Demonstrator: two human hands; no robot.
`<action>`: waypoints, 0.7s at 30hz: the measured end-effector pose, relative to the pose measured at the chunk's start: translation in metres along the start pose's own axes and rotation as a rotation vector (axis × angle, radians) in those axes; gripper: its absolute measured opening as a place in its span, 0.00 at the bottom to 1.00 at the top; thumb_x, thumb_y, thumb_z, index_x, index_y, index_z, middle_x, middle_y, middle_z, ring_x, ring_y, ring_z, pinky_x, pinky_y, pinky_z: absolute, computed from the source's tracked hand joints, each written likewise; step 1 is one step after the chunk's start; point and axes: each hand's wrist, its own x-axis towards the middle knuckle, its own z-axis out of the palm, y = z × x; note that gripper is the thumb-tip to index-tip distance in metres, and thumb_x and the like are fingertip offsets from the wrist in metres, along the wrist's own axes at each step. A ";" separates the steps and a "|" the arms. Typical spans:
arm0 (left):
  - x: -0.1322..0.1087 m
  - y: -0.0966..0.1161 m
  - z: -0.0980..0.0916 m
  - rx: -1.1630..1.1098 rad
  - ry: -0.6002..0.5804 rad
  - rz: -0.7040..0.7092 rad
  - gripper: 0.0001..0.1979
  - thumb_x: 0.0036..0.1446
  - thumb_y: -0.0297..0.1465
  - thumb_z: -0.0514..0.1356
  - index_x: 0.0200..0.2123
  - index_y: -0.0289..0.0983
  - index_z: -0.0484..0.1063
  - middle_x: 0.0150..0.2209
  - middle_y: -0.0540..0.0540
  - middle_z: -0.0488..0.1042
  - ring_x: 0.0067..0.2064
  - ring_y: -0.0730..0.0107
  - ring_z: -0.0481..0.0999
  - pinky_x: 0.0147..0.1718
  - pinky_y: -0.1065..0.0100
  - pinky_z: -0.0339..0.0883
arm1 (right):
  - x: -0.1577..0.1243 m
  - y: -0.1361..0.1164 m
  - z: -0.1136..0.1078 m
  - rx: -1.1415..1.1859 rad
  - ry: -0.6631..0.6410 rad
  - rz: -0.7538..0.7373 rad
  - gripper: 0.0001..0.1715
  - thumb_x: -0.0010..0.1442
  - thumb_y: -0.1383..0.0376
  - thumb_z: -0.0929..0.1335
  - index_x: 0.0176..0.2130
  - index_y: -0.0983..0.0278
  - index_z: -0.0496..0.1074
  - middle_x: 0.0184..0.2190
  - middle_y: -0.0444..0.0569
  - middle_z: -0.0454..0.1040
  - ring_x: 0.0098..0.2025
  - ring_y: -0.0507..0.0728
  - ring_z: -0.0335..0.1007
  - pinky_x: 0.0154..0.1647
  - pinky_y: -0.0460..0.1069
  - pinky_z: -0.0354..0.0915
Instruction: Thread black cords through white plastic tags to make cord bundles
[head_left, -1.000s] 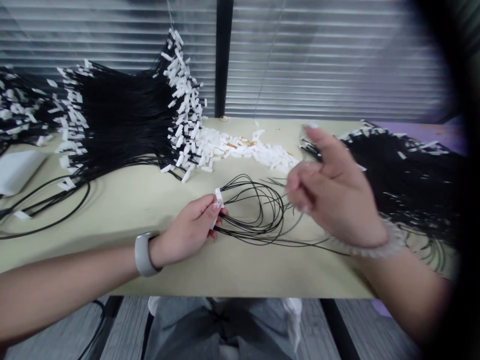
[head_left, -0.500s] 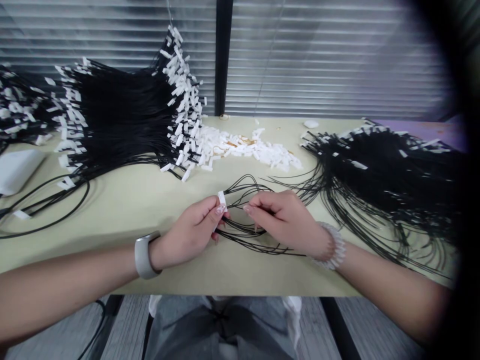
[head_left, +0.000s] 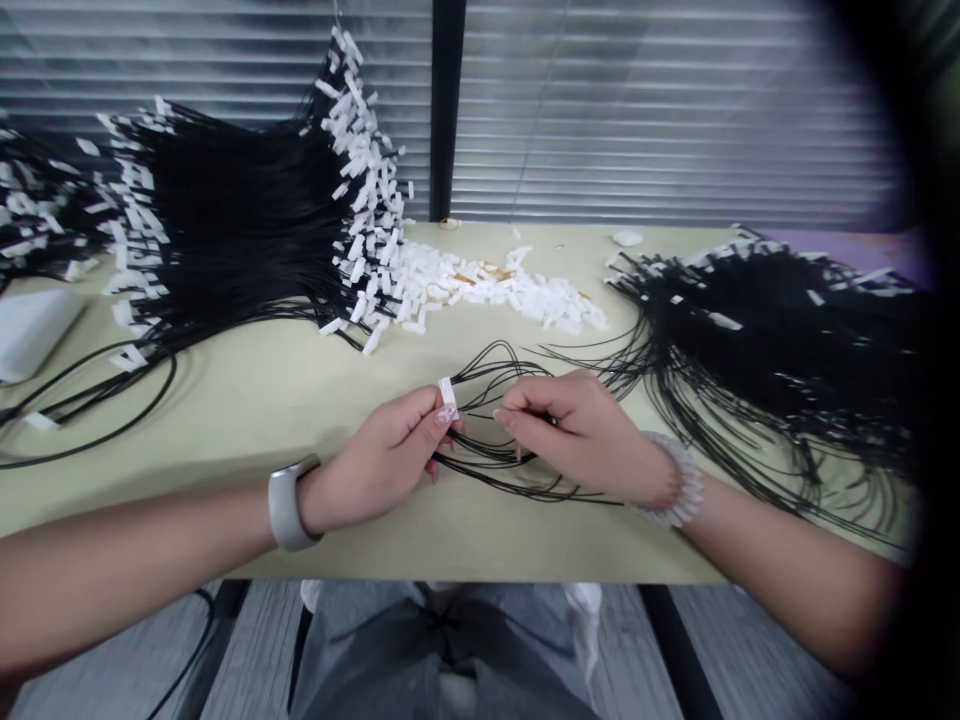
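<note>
Several thin black cables point(head_left: 487, 457) run between my two hands above the table. My left hand point(head_left: 390, 455) is closed round their ends, with the thumb pressed against a white connector point(head_left: 448, 392) that stands upright at the fingertips. My right hand point(head_left: 577, 430) is closed in a pinch a short way to the right, thumb against index finger. Black wires pass under and behind it. Whether a single wire lies in that pinch is too fine to make out. Some loops of cable bow upward behind the fingers.
A big stack of black cables point(head_left: 240, 220) with white ends lies back left. Beside it spreads a heap of white connectors point(head_left: 540, 295). Another black cable bundle point(head_left: 787, 350) is at right. A white box-like object point(head_left: 34, 330) sits at the left, near looped cable. Blinds point(head_left: 660, 120) rise behind the table.
My right hand has shifted very slightly right, away from the white connector. My left hand keeps its hold on the cables. The whole view has tilted a little.
</note>
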 end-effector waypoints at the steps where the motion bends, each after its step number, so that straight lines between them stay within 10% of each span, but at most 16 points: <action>1: 0.000 0.000 0.000 0.008 -0.001 0.000 0.14 0.60 0.40 0.47 0.32 0.38 0.64 0.34 0.47 0.67 0.31 0.73 0.67 0.25 0.76 0.68 | 0.000 0.000 -0.001 0.001 0.000 0.001 0.12 0.58 0.65 0.62 0.25 0.66 0.68 0.17 0.40 0.64 0.19 0.45 0.52 0.20 0.42 0.50; 21: 0.001 0.001 0.000 0.072 -0.050 0.015 0.14 0.60 0.39 0.46 0.34 0.36 0.65 0.30 0.48 0.65 0.30 0.74 0.67 0.24 0.74 0.69 | 0.001 0.000 0.005 0.016 0.039 -0.141 0.06 0.58 0.67 0.64 0.31 0.65 0.70 0.23 0.40 0.69 0.24 0.44 0.61 0.27 0.40 0.56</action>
